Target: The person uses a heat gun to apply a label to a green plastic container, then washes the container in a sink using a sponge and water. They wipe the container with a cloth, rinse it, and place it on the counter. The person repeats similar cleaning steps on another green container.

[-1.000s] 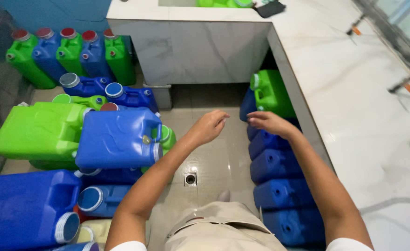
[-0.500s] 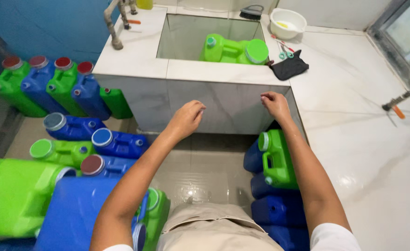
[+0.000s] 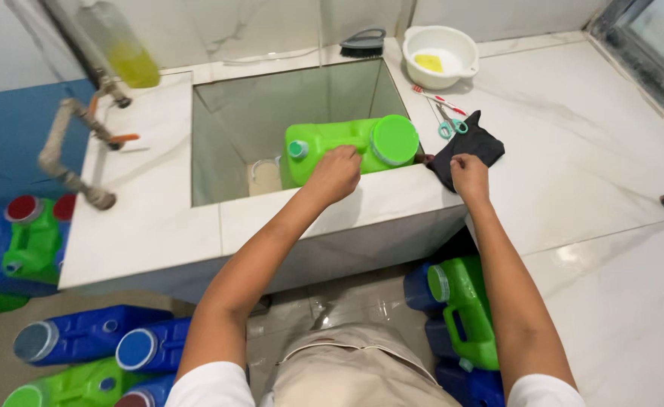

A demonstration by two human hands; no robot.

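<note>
Gripping the green jerrycan (image 3: 347, 147) lying in the marble basin (image 3: 204, 136), my left hand (image 3: 336, 172) clasps its handle; my right hand (image 3: 469, 175) pinches the black cloth (image 3: 474, 143) on the counter.

Both bare arms stretch forward. The left hand (image 3: 336, 173) curls its fingers downward; the right hand (image 3: 469, 175), well apart, pinches its fingertips together.

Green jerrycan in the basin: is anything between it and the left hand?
Nothing visible: the left hand rests directly on the green jerrycan near its handle. The right hand touches the black cloth beside it.
</note>
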